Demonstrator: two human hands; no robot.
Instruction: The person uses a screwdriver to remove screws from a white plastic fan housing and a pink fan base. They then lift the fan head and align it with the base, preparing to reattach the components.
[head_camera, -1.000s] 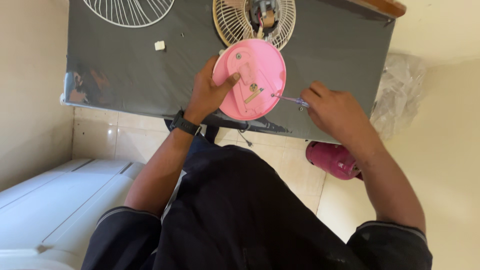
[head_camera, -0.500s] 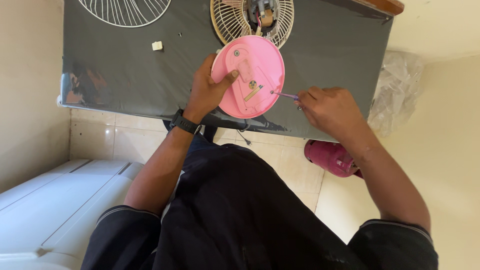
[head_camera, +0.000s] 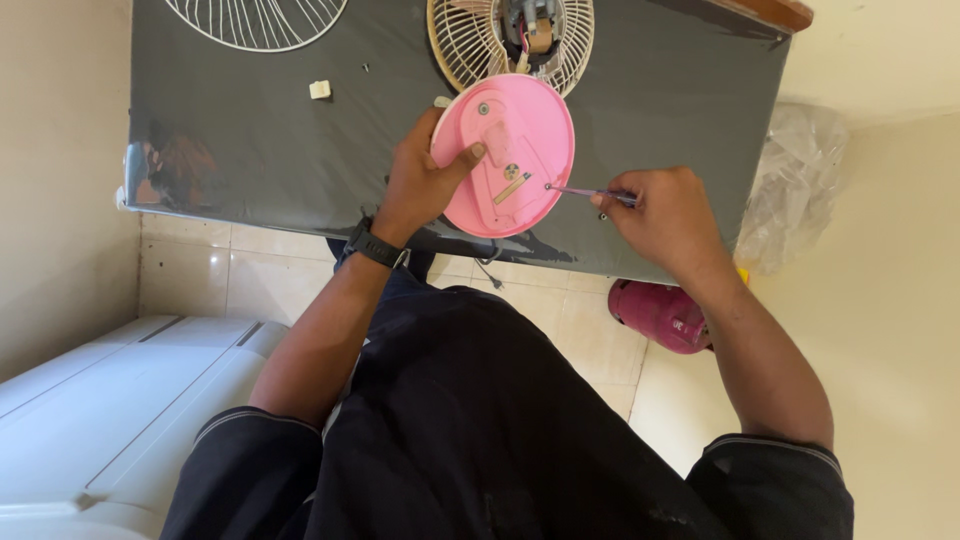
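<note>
The left hand is closed around a round pink plastic disc and holds it tilted above the near part of a dark grey table, with the thumb pressed on its face. The right hand is clamped on a thin screwdriver with a violet handle, and the tip touches the right side of the disc, near a small metal strip on it. The two hands are apart, with the disc between them.

At the far side, just behind the disc, lies a cream wire fan grille with a motor in its middle. A white wire fan guard lies far left, and a small white block is near it. A black wristwatch is on the left wrist. On the tiled floor, a pink slipper lies under the right arm, a clear plastic bag is at the right, and a white appliance stands near left.
</note>
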